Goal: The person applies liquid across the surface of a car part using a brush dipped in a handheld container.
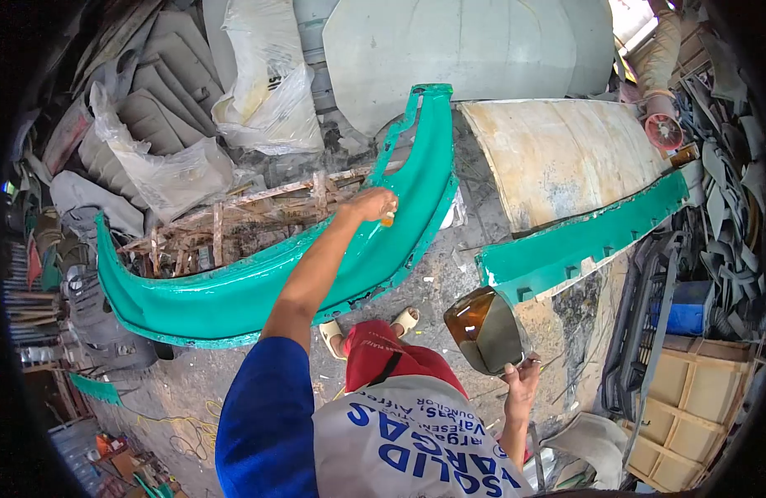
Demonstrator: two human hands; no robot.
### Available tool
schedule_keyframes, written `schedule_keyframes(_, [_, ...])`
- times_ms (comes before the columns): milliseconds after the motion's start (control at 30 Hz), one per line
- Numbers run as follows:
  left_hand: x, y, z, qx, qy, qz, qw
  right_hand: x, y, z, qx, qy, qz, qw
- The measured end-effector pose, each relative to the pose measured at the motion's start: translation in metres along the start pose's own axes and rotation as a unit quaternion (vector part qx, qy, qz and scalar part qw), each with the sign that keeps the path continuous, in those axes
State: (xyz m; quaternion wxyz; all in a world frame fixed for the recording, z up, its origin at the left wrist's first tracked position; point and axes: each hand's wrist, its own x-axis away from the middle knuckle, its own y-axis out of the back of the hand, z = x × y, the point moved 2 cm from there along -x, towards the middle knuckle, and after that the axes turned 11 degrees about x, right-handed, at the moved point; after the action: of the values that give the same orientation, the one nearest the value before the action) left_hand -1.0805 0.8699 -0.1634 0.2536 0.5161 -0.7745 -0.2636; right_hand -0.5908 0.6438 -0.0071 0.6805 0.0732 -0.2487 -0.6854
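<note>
Across the stained, cluttered workshop floor point(204, 369), a curved green piece point(391, 245)

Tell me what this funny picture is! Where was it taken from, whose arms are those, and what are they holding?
There's no robot here, just a person using two bare hands. The camera sits on the person's head, looking forward and down, so you see their own arms, shirt and sandals from above.

The left hand reaches over a long, curved green piece, pinching something small and orange; it's too tiny for me to name. The right hand grips a dark container with something amber-brown inside. I can't tell what that is.

To the right lies a straighter green strip, and beyond it a big, stained pale board.
</note>
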Motion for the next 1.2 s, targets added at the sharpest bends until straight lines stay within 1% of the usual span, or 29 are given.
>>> schedule_keyframes(67, [0.000,0.001,0.002,0.049,-0.035,-0.065,0.996,-0.006,0.002,-0.001,0.002,-0.008,0.012,1.000])
schedule_keyframes(100, [0.008,0.003,-0.003,0.048,-0.029,-0.068,0.996,-0.009,0.002,-0.001,0.003,-0.015,0.019,1.000])
schedule_keyframes(133, [0.021,0.007,-0.013,0.039,-0.029,-0.126,0.991,-0.012,0.001,0.008,0.002,-0.014,0.026,1.000])
schedule_keyframes(167, [0.037,0.009,-0.024,0.028,-0.029,-0.184,0.982,-0.017,-0.002,0.016,-0.020,-0.037,0.036,0.998])
schedule_keyframes(200, [0.054,0.003,-0.027,0.024,-0.022,-0.188,0.982,-0.021,-0.005,0.026,-0.044,-0.060,0.046,0.996])
schedule_keyframes(233, [0.075,-0.005,-0.025,0.093,0.025,-0.274,0.957,-0.025,-0.007,0.035,-0.045,-0.058,0.053,0.996])
schedule_keyframes(267, [0.095,-0.014,-0.022,0.159,0.070,-0.358,0.917,-0.028,-0.011,0.043,-0.058,-0.068,0.066,0.994])
schedule_keyframes(333, [0.132,-0.042,-0.020,0.138,0.115,-0.464,0.868,-0.039,-0.020,0.051,-0.068,-0.075,0.093,0.990])
schedule_keyframes(367, [0.149,-0.053,-0.024,0.133,0.124,-0.472,0.863,-0.046,-0.025,0.053,-0.076,-0.050,0.108,0.990])
schedule_keyframes(433, [0.181,-0.070,-0.031,0.118,0.170,-0.584,0.785,-0.059,-0.032,0.062,-0.079,-0.019,0.143,0.986])
schedule_keyframes(467, [0.195,-0.078,-0.035,0.117,0.176,-0.591,0.778,-0.066,-0.034,0.061,-0.075,-0.015,0.153,0.985])
schedule_keyframes(533, [0.225,-0.089,-0.041,0.140,0.252,-0.628,0.723,-0.081,-0.043,0.061,-0.068,0.009,0.199,0.978])
schedule_keyframes(567, [0.237,-0.093,-0.047,0.139,0.255,-0.635,0.715,-0.086,-0.045,0.065,-0.064,0.014,0.207,0.976])
schedule_keyframes(633, [0.252,-0.099,-0.055,0.172,0.282,-0.667,0.668,-0.090,-0.052,0.082,-0.044,0.019,0.227,0.973])
schedule_keyframes(667, [0.246,-0.100,-0.055,0.173,0.284,-0.672,0.661,-0.093,-0.055,0.083,-0.040,0.024,0.232,0.971])
schedule_keyframes(733, [0.221,-0.113,-0.045,0.226,0.195,-0.679,0.670,-0.099,-0.060,0.080,-0.051,0.029,0.230,0.971])
schedule_keyframes(767, [0.205,-0.115,-0.039,0.227,0.198,-0.685,0.664,-0.100,-0.063,0.083,-0.046,0.033,0.237,0.970])
schedule_keyframes(833, [0.174,-0.111,-0.027,0.162,0.170,-0.674,0.701,-0.104,-0.068,0.091,-0.048,0.048,0.263,0.962])
schedule_keyframes(933, [0.187,-0.110,-0.022,0.138,0.167,-0.710,0.670,-0.105,-0.071,0.099,-0.037,0.078,0.260,0.962])
schedule_keyframes(967, [0.198,-0.115,-0.022,0.199,0.217,-0.685,0.667,-0.113,-0.066,0.086,0.006,0.101,0.298,0.949])
schedule_keyframes(1000, [0.206,-0.116,-0.027,0.198,0.219,-0.688,0.662,-0.112,-0.070,0.092,0.008,0.104,0.302,0.947])
schedule_keyframes(1067, [0.224,-0.115,-0.034,0.231,0.221,-0.733,0.601,-0.108,-0.077,0.102,-0.036,0.074,0.288,0.954])
schedule_keyframes(1100, [0.230,-0.120,-0.033,0.239,0.214,-0.758,0.568,-0.110,-0.077,0.100,-0.035,0.075,0.290,0.953])
schedule_keyframes(1133, [0.235,-0.124,-0.032,0.239,0.214,-0.760,0.566,-0.113,-0.076,0.095,-0.026,0.072,0.298,0.951])
schedule_keyframes(1200, [0.246,-0.131,-0.034,0.242,0.224,-0.811,0.484,-0.115,-0.076,0.096,-0.017,0.074,0.306,0.949])
